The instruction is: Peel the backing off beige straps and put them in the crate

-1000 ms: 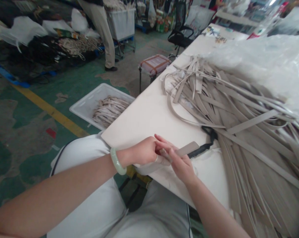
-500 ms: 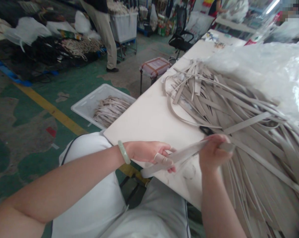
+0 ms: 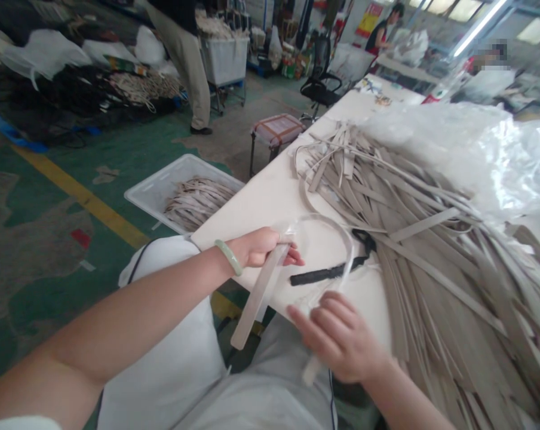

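My left hand (image 3: 270, 248), a pale green bangle at its wrist, is closed on a flat beige strap (image 3: 258, 301). One end of the strap hangs down over the table edge toward my lap. From there the strap curves in a loop to my right hand (image 3: 339, 337), which is blurred but closed round it; a short end shows below the fingers. Between the hands, on the white table (image 3: 265, 197), lies a black tool (image 3: 321, 275) with a loop-like handle; its exact kind is unclear.
A big heap of beige straps (image 3: 431, 263) covers the table's right side, with clear plastic sheeting (image 3: 458, 143) behind. On the floor at left stands a white bin (image 3: 149, 194) of straps. Beyond are a stool (image 3: 276, 128), a black chair (image 3: 319, 89) and a standing person (image 3: 189, 65).
My right hand has come off the heap's edge, down and toward my lap, bending the strap into a loop. My left hand has risen slightly. The black tool is now uncovered.
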Available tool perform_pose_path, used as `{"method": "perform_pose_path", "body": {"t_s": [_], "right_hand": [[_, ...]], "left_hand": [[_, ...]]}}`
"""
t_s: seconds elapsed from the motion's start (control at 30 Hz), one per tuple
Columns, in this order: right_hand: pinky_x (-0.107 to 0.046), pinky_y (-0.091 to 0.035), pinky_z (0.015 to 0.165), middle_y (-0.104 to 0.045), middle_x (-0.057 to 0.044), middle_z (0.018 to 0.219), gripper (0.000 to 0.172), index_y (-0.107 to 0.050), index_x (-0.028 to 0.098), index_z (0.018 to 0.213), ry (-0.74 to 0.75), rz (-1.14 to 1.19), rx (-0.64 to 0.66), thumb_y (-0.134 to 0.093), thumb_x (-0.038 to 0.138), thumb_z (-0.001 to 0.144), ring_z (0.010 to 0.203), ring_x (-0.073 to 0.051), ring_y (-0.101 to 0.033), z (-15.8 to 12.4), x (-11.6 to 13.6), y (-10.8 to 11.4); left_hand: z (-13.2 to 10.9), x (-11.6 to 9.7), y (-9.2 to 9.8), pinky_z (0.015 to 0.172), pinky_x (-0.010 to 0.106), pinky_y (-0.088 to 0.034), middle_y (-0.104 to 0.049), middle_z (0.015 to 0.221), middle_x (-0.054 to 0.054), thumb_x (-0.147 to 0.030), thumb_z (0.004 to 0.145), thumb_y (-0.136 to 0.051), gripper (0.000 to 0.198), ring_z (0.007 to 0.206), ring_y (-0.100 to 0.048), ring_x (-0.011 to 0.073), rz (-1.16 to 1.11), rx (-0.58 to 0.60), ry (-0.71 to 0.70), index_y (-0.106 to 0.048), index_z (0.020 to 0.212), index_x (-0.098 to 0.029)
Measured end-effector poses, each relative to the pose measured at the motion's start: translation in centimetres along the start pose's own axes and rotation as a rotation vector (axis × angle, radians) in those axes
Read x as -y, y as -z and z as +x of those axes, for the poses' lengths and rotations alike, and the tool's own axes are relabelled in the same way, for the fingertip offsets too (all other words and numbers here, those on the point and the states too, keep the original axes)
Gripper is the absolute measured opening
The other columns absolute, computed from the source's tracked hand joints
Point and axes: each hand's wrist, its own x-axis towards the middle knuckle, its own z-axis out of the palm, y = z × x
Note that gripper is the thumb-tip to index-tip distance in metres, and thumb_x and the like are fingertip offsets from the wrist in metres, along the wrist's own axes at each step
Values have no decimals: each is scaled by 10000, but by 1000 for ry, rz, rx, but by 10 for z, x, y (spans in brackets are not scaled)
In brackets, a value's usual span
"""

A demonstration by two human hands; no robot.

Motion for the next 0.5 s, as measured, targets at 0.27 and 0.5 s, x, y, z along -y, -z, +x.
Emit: {"method": "perform_pose_path", "body": {"t_s": [0.27, 0.5], "right_hand": [[-314, -299, 548, -489, 23, 567, 107, -668, 151, 978, 327, -330, -144, -614, 216, 912, 544, -135, -414, 33, 34, -67], [-393, -472, 790, -670, -56, 835, 255, -656, 192, 877, -167, 79, -608, -425, 158, 978, 821, -195, -622, 78, 50, -15]], "left_hand": [[5, 10, -15, 795, 373, -566, -696, 789, 118, -365, 890, -579, 268, 902, -696, 274, 214, -146, -164, -556, 748, -139], [-58, -22, -18, 1140, 387, -315, -574, 1318, 147, -419, 927, -503, 352, 1329, -443, 259, 537, -22, -775, -592, 1110, -132]]}}
